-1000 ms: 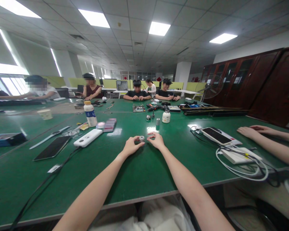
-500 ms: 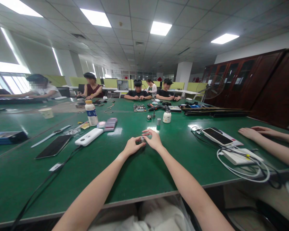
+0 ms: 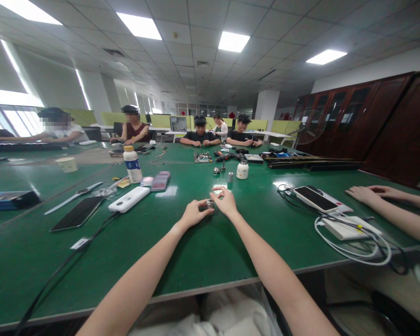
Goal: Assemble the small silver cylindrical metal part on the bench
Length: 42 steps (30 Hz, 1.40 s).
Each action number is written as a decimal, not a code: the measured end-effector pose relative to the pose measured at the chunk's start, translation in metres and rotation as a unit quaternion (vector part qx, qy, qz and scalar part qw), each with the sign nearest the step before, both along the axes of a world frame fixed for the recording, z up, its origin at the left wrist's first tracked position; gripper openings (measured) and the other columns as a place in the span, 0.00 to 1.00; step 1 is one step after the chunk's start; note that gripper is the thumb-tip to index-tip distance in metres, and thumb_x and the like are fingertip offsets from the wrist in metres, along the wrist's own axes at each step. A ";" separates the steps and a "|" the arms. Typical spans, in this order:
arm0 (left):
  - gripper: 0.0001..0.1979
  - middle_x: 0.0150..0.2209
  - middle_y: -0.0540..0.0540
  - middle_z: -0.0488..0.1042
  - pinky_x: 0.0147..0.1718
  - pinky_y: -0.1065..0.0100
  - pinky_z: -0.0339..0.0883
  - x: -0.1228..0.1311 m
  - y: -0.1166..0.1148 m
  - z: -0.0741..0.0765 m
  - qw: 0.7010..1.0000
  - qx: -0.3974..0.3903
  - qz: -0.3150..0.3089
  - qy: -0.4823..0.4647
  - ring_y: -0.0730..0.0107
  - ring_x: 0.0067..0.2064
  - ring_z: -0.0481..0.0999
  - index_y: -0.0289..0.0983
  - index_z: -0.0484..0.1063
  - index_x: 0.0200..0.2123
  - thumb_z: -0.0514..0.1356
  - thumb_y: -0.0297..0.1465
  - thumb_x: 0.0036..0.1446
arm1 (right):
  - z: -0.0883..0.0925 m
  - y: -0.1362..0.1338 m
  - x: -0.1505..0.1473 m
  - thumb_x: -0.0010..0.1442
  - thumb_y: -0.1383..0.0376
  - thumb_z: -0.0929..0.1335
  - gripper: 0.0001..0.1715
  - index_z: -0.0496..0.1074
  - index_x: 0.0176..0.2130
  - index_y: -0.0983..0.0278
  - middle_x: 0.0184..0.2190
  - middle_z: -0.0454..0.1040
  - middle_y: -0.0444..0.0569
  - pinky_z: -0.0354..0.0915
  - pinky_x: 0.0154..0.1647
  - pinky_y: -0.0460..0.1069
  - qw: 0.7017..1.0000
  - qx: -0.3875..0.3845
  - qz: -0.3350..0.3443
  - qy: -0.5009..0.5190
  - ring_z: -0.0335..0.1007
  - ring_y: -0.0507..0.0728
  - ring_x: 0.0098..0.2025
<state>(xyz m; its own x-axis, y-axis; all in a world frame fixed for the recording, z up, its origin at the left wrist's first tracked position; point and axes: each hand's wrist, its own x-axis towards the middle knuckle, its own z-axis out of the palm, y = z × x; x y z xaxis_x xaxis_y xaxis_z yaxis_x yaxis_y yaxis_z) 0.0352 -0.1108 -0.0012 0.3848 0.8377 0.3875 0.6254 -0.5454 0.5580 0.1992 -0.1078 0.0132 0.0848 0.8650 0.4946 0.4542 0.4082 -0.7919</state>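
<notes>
A small round metal part [image 3: 210, 203] is between my hands over the green table [image 3: 203, 252]. My left hand [image 3: 196, 213] holds it from the left, between thumb and fingers. At its right side is my right hand [image 3: 224, 200], thumb and forefinger close to its top; whether they grip it is too small to tell. Just beyond my hands a small silver cylinder [image 3: 230, 177] stands upright. Behind it lie a dark metal piece [image 3: 216, 171] and a small upright fitting [image 3: 223, 165]. The white jar [image 3: 242, 170] stands right of these.
On the left are a bottle [image 3: 133, 165], white power bank [image 3: 129, 199], black phone [image 3: 77, 213] and cable. A phone [image 3: 317, 199] and coiled cables [image 3: 353, 249] lie right, near another person's hands [image 3: 366, 193]. A circuit board [image 3: 203, 157] and drill [image 3: 231, 156] lie farther back.
The small metal part has shifted slightly right and shows more clearly. My left hand has moved slightly right with it; the fingers of my right hand have drawn closer together.
</notes>
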 end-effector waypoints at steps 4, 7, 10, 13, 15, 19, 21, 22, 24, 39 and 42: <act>0.19 0.40 0.48 0.83 0.46 0.63 0.68 -0.001 0.001 -0.001 1.000 0.001 0.007 0.013 0.56 0.44 0.79 0.43 0.80 0.45 0.61 0.44 0.54 | -0.001 -0.002 0.001 0.49 0.65 0.75 0.21 0.73 0.44 0.60 0.27 0.79 0.41 0.71 0.43 0.51 0.999 -0.003 0.039 -0.010 0.79 0.56 0.35; 0.18 0.39 0.49 0.83 0.45 0.65 0.68 -0.001 0.000 -0.001 1.000 0.005 0.006 0.021 0.57 0.45 0.79 0.43 0.80 0.45 0.61 0.44 0.55 | -0.001 -0.001 0.001 0.49 0.68 0.75 0.20 0.73 0.43 0.60 0.27 0.80 0.41 0.71 0.46 0.53 0.999 -0.002 0.053 0.001 0.79 0.56 0.36; 0.17 0.40 0.50 0.83 0.46 0.65 0.67 0.000 -0.001 0.001 0.999 0.013 0.015 0.032 0.58 0.44 0.78 0.44 0.79 0.45 0.62 0.43 0.56 | 0.000 0.003 0.002 0.49 0.68 0.74 0.18 0.74 0.42 0.60 0.29 0.80 0.42 0.71 0.47 0.53 0.998 0.013 0.057 0.027 0.80 0.57 0.37; 0.18 0.41 0.49 0.83 0.46 0.62 0.66 0.002 -0.004 0.002 0.998 0.025 0.042 0.046 0.57 0.45 0.76 0.44 0.78 0.48 0.62 0.42 0.56 | -0.002 0.009 0.008 0.51 0.66 0.74 0.18 0.73 0.43 0.61 0.30 0.81 0.43 0.71 0.48 0.54 0.998 0.016 0.049 0.038 0.80 0.58 0.39; 0.20 0.40 0.47 0.82 0.48 0.59 0.65 0.004 -0.005 0.001 0.996 0.032 0.069 0.055 0.55 0.47 0.75 0.44 0.76 0.51 0.62 0.42 0.56 | -0.007 0.014 0.015 0.51 0.66 0.74 0.18 0.73 0.44 0.61 0.30 0.81 0.43 0.70 0.50 0.54 0.999 -0.007 0.028 0.016 0.80 0.57 0.40; 0.19 0.41 0.44 0.81 0.50 0.54 0.61 0.007 -0.006 0.000 0.988 0.042 0.127 0.070 0.52 0.49 0.73 0.41 0.75 0.51 0.61 0.42 0.58 | -0.025 0.021 0.026 0.49 0.71 0.74 0.14 0.75 0.38 0.60 0.27 0.80 0.41 0.70 0.48 0.54 0.998 -0.061 0.001 -0.034 0.80 0.58 0.38; 0.19 0.42 0.43 0.81 0.50 0.54 0.61 0.006 -0.006 0.000 0.985 0.042 0.147 0.075 0.51 0.49 0.73 0.40 0.74 0.51 0.60 0.41 0.59 | -0.034 0.024 0.029 0.47 0.71 0.75 0.12 0.75 0.33 0.60 0.25 0.80 0.41 0.71 0.46 0.54 0.996 -0.077 -0.004 -0.048 0.80 0.58 0.35; 0.19 0.41 0.42 0.80 0.49 0.54 0.61 0.005 -0.005 0.000 0.984 0.041 0.153 0.077 0.51 0.49 0.73 0.40 0.74 0.51 0.60 0.41 0.59 | -0.037 0.026 0.029 0.47 0.71 0.75 0.10 0.75 0.32 0.60 0.25 0.79 0.41 0.71 0.45 0.53 0.995 -0.084 -0.010 -0.053 0.79 0.57 0.34; 0.18 0.41 0.42 0.80 0.49 0.55 0.62 0.003 -0.004 0.000 0.983 0.039 0.160 0.078 0.51 0.49 0.73 0.40 0.74 0.50 0.60 0.41 0.59 | -0.041 0.029 0.030 0.49 0.67 0.74 0.07 0.74 0.31 0.60 0.26 0.79 0.42 0.71 0.42 0.52 0.994 -0.091 -0.022 -0.059 0.79 0.57 0.34; 0.18 0.42 0.43 0.80 0.48 0.56 0.64 0.001 -0.002 -0.001 0.985 0.027 0.158 0.067 0.52 0.49 0.74 0.40 0.74 0.50 0.60 0.41 0.60 | -0.040 0.033 0.036 0.53 0.63 0.74 0.08 0.74 0.34 0.59 0.28 0.80 0.43 0.70 0.43 0.51 0.992 -0.099 0.009 -0.078 0.79 0.56 0.35; 0.18 0.43 0.44 0.80 0.49 0.56 0.65 0.001 -0.001 -0.002 0.986 0.025 0.154 0.058 0.53 0.49 0.74 0.41 0.74 0.50 0.60 0.41 0.59 | -0.041 0.031 0.037 0.46 0.68 0.77 0.18 0.74 0.38 0.58 0.30 0.81 0.41 0.70 0.44 0.52 0.993 -0.092 0.027 -0.069 0.79 0.57 0.37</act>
